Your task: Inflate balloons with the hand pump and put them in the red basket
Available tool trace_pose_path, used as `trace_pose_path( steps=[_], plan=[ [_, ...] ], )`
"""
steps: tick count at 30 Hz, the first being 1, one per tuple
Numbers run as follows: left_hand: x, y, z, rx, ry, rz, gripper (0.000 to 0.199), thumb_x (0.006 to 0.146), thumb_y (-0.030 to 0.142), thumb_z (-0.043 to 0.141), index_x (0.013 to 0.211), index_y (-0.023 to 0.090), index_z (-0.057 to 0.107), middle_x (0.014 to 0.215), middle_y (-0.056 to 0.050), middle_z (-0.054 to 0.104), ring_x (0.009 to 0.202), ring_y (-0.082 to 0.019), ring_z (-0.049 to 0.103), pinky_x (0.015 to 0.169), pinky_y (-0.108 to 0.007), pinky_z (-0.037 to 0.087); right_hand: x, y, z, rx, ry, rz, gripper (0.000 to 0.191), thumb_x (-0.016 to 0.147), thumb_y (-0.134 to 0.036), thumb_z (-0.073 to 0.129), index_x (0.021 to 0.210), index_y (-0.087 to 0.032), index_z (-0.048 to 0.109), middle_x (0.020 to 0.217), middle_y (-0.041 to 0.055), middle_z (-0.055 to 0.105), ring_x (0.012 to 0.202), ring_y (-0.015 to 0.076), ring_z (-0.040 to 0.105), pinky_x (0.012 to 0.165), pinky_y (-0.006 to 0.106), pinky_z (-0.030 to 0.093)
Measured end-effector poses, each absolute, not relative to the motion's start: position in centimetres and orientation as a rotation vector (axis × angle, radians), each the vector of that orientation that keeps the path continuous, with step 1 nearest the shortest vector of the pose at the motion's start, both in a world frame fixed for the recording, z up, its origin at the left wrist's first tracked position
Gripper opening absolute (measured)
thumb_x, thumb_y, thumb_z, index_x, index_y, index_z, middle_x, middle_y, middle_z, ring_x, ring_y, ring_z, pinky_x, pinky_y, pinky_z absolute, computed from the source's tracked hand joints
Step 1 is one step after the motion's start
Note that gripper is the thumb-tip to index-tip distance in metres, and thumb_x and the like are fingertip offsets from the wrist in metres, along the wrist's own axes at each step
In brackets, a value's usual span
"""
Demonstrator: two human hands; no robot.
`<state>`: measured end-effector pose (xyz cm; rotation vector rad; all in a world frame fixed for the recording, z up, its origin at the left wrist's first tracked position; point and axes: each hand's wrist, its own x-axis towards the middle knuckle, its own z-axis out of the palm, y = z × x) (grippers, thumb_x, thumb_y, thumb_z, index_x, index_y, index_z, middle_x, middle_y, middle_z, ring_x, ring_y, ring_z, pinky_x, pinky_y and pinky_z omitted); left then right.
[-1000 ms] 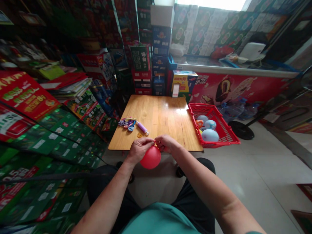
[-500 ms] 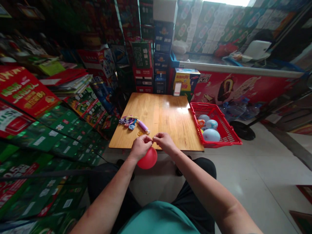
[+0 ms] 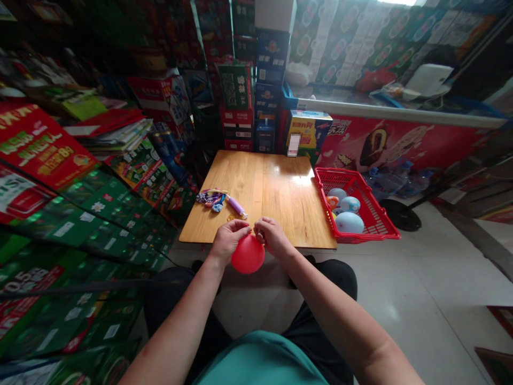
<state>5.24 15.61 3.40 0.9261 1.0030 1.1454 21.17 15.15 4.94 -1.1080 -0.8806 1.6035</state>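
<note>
A small inflated red balloon [image 3: 248,255] hangs just past the near edge of the wooden table [image 3: 276,187], its neck up between my hands. My left hand [image 3: 227,239] pinches at the neck from the left, thumb and fingertips together. From the right my right hand [image 3: 271,235] is closed on the neck, fingers curled. The knot area is too small to make out. On the table's left part lie a purple pump [image 3: 236,206], a pile of uninflated balloons [image 3: 212,199] and a small yellow item [image 3: 231,217], partly behind my left hand.
A red basket [image 3: 377,222] with several inflated balloons stands against the table's right side. Stacked green cartons [image 3: 100,214] rise at the left. Behind the table are boxes [image 3: 306,131] and a red-fronted freezer [image 3: 401,139]. A black round base [image 3: 401,215] stands on the floor.
The red balloon has swung right and slightly up, and more of it shows between my hands. My right hand has shifted slightly right, its fingers more curled. The view has shifted a little.
</note>
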Motion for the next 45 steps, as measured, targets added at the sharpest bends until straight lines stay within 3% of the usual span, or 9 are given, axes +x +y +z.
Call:
trace_pose_path(
  steps=[9, 14, 23, 26, 31, 37, 45],
  plan=[
    [3.9, 15.6, 3.2, 0.711, 0.893, 1.157, 0.039, 0.060, 0.032, 0.100, 0.086, 0.016, 0.075, 0.080, -0.003, 0.076, 0.070, -0.015, 0.070, 0.072, -0.029, 0.056, 21.7, 15.4, 4.7, -1.233, -0.938, 1.795, 0.014, 0.070, -0.020, 0.066, 0.063, -0.021, 0.054, 0.049, -0.0048, 0.046, 0.041, 0.0090, 0.037, 0.040, 0.024, 0.022],
    [5.0, 15.0, 3.1, 0.783, 0.901, 1.158, 0.033, 0.066, 0.032, 0.097, 0.087, 0.016, 0.077, 0.080, -0.004, 0.077, 0.069, -0.017, 0.070, 0.069, -0.030, 0.056, 21.4, 16.3, 4.6, -1.337, -0.857, 1.868, 0.016, 0.075, -0.016, 0.067, 0.064, -0.019, 0.056, 0.048, -0.0028, 0.051, 0.040, 0.0093, 0.041, 0.039, 0.023, 0.026],
    [4.4, 14.6, 3.4, 1.162, 0.971, 1.133, 0.032, 0.081, 0.038, 0.087, 0.104, 0.016, 0.083, 0.100, -0.011, 0.081, 0.092, -0.025, 0.076, 0.090, -0.037, 0.059, 21.3, 16.4, 4.9, -1.214, -0.665, 2.057, 0.014, 0.081, -0.012, 0.069, 0.071, -0.015, 0.059, 0.054, -0.0037, 0.054, 0.043, 0.0064, 0.043, 0.042, 0.017, 0.033],
    [4.3, 14.4, 3.5, 1.078, 0.944, 1.165, 0.038, 0.078, 0.037, 0.089, 0.108, 0.017, 0.079, 0.099, -0.009, 0.080, 0.087, -0.022, 0.075, 0.085, -0.035, 0.059, 21.5, 16.0, 4.8, -1.157, -0.642, 2.081, 0.013, 0.082, -0.012, 0.072, 0.075, -0.014, 0.061, 0.056, -0.0039, 0.055, 0.044, 0.0059, 0.044, 0.043, 0.017, 0.034],
    [4.4, 14.2, 4.1, 0.995, 0.887, 1.118, 0.032, 0.073, 0.034, 0.093, 0.091, 0.016, 0.073, 0.083, -0.005, 0.077, 0.073, -0.018, 0.073, 0.076, -0.031, 0.058, 21.8, 15.5, 4.5, -1.115, -0.669, 2.052, 0.015, 0.084, -0.015, 0.076, 0.077, -0.014, 0.063, 0.056, -0.0023, 0.058, 0.047, 0.0074, 0.050, 0.046, 0.017, 0.038],
    [3.9, 14.5, 4.3, 1.114, 0.894, 1.018, 0.031, 0.077, 0.036, 0.089, 0.095, 0.016, 0.074, 0.089, -0.009, 0.079, 0.077, -0.022, 0.075, 0.078, -0.035, 0.059, 21.8, 15.1, 4.1, -1.097, -0.746, 1.990, 0.026, 0.079, -0.027, 0.088, 0.079, -0.014, 0.065, 0.062, -0.0005, 0.062, 0.052, 0.0088, 0.053, 0.052, 0.020, 0.043],
    [3.7, 14.8, 3.8, 1.378, 1.101, 1.029, 0.015, 0.072, 0.017, 0.082, 0.086, 0.022, 0.083, 0.072, -0.003, 0.074, 0.067, -0.021, 0.065, 0.068, -0.031, 0.051, 21.0, 15.2, 3.5, -1.180, -0.856, 1.723, 0.032, 0.071, -0.033, 0.088, 0.067, -0.018, 0.061, 0.053, -0.0053, 0.052, 0.047, 0.0072, 0.041, 0.044, 0.021, 0.029]
  ],
)
